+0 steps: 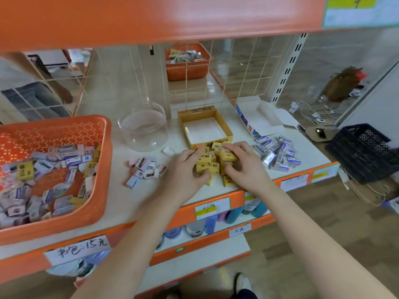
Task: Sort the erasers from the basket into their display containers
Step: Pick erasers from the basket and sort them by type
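Note:
An orange basket at the left holds several mixed erasers. On the white shelf lie three sorted heaps: pink-white erasers, yellow erasers and blue-white erasers. Behind them stand a clear round jar, an open yellow box with nothing inside, and an open white-blue box. My left hand and my right hand both grip the yellow erasers, fingers curled round the heap from either side, just in front of the yellow box.
An orange shelf hangs overhead. A wire grid backs the shelf, with a second orange basket behind it. A black crate stands at the right on the floor. Price labels line the shelf's front edge.

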